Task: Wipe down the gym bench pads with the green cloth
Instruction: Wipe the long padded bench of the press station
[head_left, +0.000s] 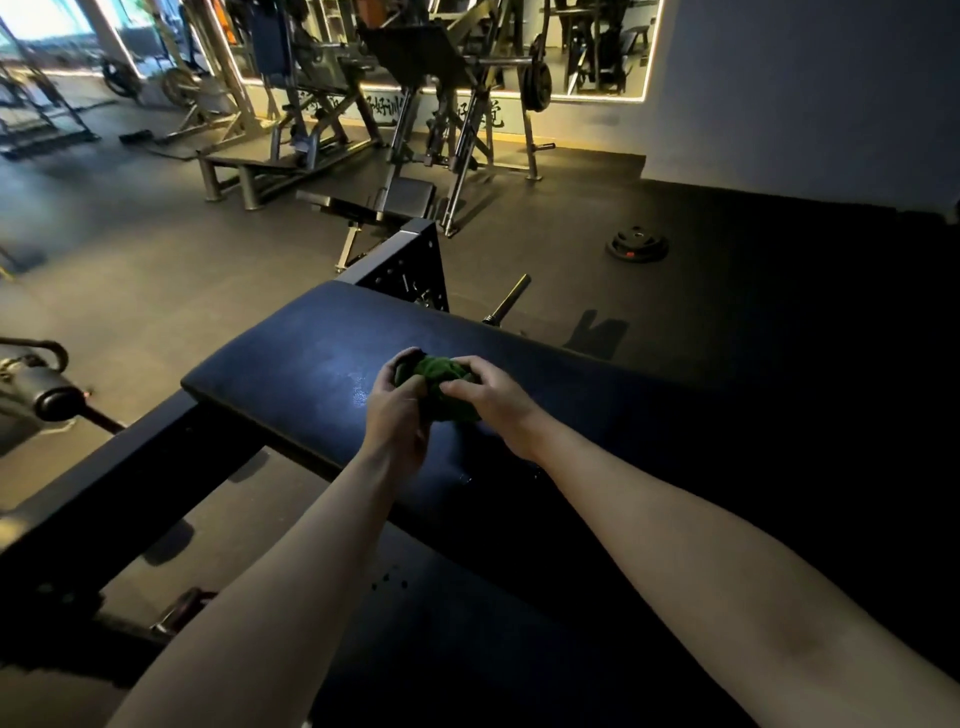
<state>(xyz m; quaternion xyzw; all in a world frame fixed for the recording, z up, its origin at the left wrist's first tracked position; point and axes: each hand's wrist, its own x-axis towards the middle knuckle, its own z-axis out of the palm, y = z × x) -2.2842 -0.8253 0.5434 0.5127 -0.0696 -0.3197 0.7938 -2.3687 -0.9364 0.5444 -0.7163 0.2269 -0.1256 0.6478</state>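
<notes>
Two hands on cloth, most wiping left

Clamped the green cloth (436, 376) between left hand (397, 410) and right hand (483, 395), close together, fingers of both curled round the bunched fabric. Held it over the middle of the bench pad (291, 353); could not tell whether touching the pad or just above. Noted a damp sheen (358, 387) on the pad beside the left hand, so judged one patch likely sprayed or wiped. Judged the pad's far end, its shadowed stretch beyond the right hand and any other pads not yet done. Spotted a weight plate (636, 244) on the floor (727, 270) well beyond the pad.
</notes>
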